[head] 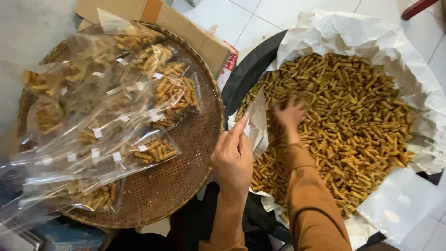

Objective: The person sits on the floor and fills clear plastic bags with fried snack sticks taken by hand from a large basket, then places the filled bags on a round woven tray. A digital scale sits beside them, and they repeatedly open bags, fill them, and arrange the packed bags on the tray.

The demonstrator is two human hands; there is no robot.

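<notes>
My left hand (232, 158) holds a clear plastic bag (257, 123) open and upright at the near left edge of a big heap of brown stick snacks (353, 121). My right hand (289, 114), blurred, is down in the snacks just right of the bag, fingers curled into the pile; what it holds is unclear. The snacks lie on white paper (371, 37) lining a black tub (248, 69).
A round woven tray (186, 176) at the left carries several filled clear bags of snacks (158, 93). A cardboard box (186, 28) lies behind it. A loose white sheet (399, 204) sits at the tub's near right on the tiled floor (260, 14).
</notes>
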